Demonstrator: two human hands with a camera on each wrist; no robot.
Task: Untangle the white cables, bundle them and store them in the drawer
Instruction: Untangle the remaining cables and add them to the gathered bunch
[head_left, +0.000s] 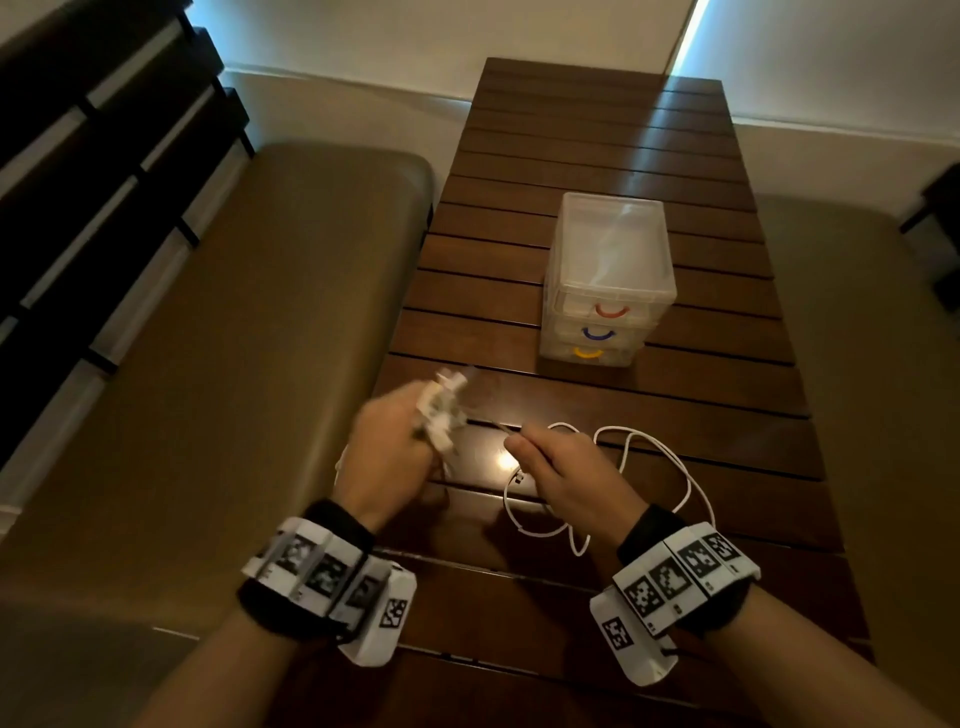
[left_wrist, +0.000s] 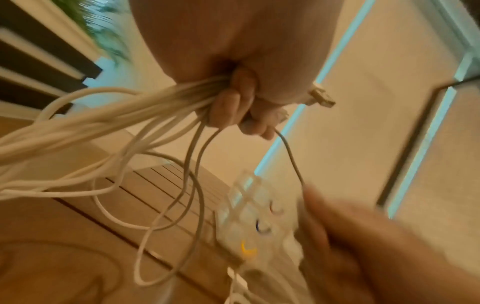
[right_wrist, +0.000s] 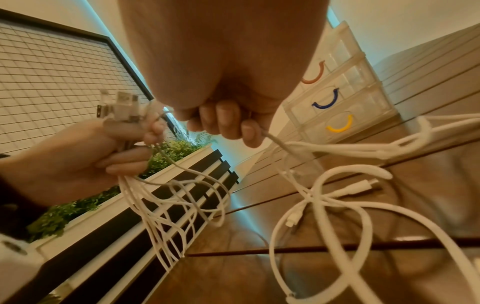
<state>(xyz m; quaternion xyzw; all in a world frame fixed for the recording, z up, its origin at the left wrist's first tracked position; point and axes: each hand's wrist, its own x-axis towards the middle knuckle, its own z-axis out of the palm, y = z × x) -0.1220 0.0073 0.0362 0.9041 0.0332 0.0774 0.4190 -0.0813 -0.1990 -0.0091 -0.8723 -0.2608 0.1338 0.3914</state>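
My left hand (head_left: 387, 441) grips a bunch of white cables (left_wrist: 124, 115) just below their plugs (right_wrist: 118, 107), which stick up above the fist; the loops hang down off the table's left edge. A single cable (left_wrist: 292, 158) runs from that fist to my right hand (head_left: 563, 470), which pinches it between curled fingers (right_wrist: 226, 121). Loose white cable (head_left: 654, 467) lies in loops on the table beside and behind the right hand, with connectors (right_wrist: 363, 184) showing. The clear three-drawer unit (head_left: 608, 275) stands further back, all drawers closed, with red, blue and yellow handles.
The slatted dark wooden table (head_left: 597, 140) is narrow, with padded tan benches on the left (head_left: 208, 332) and the right (head_left: 883, 364). A black-and-white slatted planter with greenery (right_wrist: 166, 156) stands at the left. A wall closes the far end.
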